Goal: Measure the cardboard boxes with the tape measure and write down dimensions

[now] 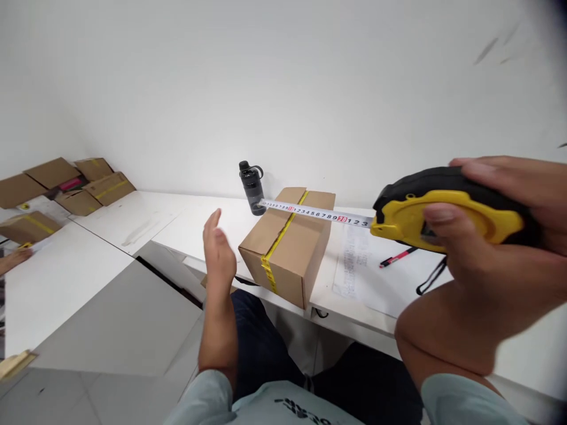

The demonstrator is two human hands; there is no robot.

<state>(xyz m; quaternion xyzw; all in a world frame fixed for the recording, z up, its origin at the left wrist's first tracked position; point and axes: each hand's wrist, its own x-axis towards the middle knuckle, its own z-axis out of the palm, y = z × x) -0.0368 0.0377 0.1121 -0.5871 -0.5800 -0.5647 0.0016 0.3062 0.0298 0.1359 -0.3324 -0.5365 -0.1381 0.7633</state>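
Note:
My right hand (478, 236) grips a yellow and black tape measure (447, 209), with the thumb pressed on its side. Its white blade (316, 213) is pulled out to the left, passing above a taped cardboard box (283, 236). The free end of the blade hangs in front of a dark drink bottle (252, 189). My left hand (219, 251) is raised to the left of the box, fingers up and apart from the thumb, holding nothing. A black wrist strap (432, 277) dangles below the tape measure.
On the white desk (328, 298) lie a printed sheet (367, 277) and a red and black pen (398, 257). Several cardboard boxes (110, 188) stand on another table at the left. A co-worker's hand (18, 258) shows at the left edge.

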